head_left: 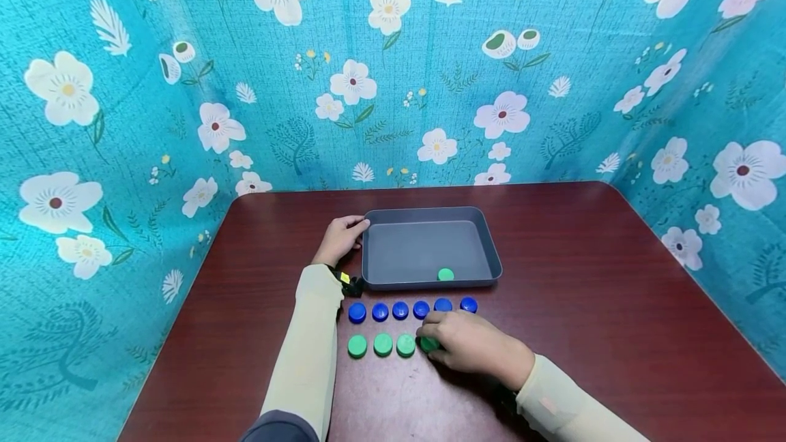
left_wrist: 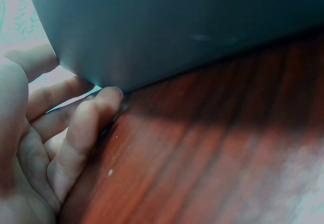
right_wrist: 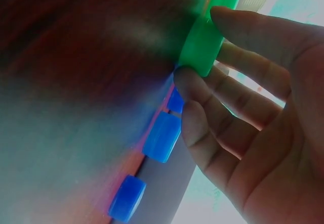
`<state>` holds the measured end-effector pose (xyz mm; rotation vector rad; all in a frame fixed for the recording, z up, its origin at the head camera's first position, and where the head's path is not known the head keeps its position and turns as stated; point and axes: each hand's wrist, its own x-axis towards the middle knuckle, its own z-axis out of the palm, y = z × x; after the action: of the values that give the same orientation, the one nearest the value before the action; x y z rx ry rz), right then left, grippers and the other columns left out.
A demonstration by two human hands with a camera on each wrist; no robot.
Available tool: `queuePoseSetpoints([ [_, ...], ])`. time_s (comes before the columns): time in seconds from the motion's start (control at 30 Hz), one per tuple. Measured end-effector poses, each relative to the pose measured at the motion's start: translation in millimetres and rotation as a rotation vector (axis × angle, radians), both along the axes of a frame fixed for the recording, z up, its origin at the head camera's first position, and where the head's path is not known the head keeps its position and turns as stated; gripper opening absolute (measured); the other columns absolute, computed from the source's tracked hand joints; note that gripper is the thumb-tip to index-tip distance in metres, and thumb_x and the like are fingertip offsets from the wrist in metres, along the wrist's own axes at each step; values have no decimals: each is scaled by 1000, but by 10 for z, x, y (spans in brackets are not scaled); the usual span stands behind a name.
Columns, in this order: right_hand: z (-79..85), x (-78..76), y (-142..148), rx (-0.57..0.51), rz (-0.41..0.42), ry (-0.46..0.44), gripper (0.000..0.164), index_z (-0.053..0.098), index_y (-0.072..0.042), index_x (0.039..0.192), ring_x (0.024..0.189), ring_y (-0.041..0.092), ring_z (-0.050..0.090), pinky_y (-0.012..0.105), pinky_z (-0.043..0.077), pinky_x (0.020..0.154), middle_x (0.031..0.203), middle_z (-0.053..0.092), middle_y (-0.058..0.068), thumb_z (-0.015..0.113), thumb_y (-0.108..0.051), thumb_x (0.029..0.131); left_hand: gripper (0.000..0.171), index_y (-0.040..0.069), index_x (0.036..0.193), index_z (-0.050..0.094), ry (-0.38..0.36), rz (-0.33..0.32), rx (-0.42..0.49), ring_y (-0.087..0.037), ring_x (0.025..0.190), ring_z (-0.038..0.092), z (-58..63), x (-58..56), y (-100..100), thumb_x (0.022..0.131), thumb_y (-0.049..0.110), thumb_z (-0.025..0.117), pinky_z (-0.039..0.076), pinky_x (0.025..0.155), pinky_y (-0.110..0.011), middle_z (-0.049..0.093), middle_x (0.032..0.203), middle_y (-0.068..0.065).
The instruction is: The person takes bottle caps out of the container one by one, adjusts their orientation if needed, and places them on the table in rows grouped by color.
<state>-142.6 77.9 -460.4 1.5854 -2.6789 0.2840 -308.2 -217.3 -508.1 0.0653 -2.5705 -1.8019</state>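
Observation:
A grey tray (head_left: 430,251) lies toward the back of the table, one green bottle cap (head_left: 445,274) inside it near the front wall. My left hand (head_left: 340,241) holds the tray's left side, thumb at the rim. In the left wrist view, curled fingers (left_wrist: 83,128) meet the tray's wall close to the tabletop. My right hand (head_left: 469,343) grips the right-end green bottle cap (right_wrist: 205,44) of the near row between thumb and fingers. Left of it sit three more green caps (head_left: 383,344). Behind them runs a row of several blue bottle caps (head_left: 400,310).
The dark red wooden table (head_left: 571,271) carries everything. A blue flowered cloth (head_left: 393,121) hangs along its back and sides. The blue row lies between the tray's front wall and the green row. My right hand partly overlaps the blue row's right part.

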Motion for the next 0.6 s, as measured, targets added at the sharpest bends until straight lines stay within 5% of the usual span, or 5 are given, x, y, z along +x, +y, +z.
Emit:
queuePoseSetpoints([
  [0.6, -8, -12, 36, 3, -5, -16, 31, 72, -17, 106, 77, 5, 58, 27, 52, 65, 95, 61, -8, 81, -30, 79, 40, 12, 124, 67, 0, 9, -10, -24, 70, 64, -31, -25, -3, 95, 39, 63, 56, 63, -33, 68, 96, -8],
])
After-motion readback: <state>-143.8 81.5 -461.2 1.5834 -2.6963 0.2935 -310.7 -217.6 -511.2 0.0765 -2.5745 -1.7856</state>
